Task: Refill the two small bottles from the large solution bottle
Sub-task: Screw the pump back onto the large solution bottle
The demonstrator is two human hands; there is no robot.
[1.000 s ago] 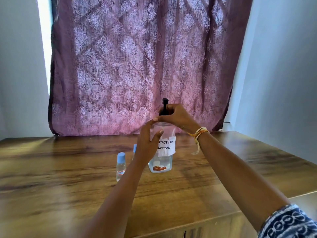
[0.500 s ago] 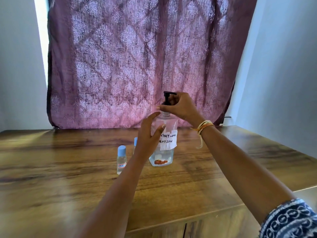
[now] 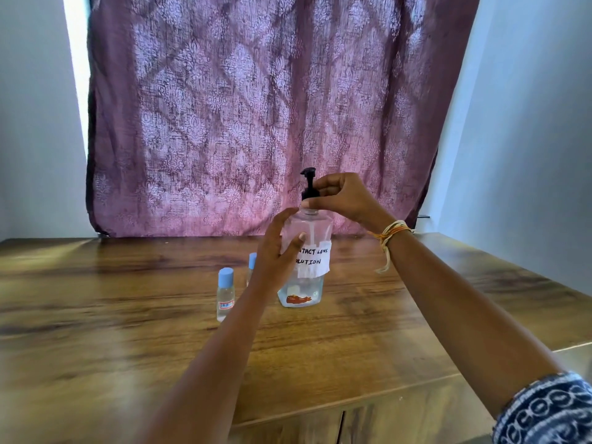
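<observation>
1. The black pump [image 3: 308, 184] is being lifted higher out of the large bottle [image 3: 304, 261] than a second ago; the neck is judged nearly opened for pouring.
2. The pump collar is being pinched by the right hand [image 3: 346, 197].
3. The bottle's side is being steadied by the left hand [image 3: 275, 254], fingers wrapped loosely.
4. Two capped small bottles [image 3: 225, 294] are being left standing on the table [image 3: 96, 315], just left of the large bottle.

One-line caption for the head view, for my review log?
Left hand steadies the large bottle while the right hand grips its black pump; two small bottles stand capped.
</observation>
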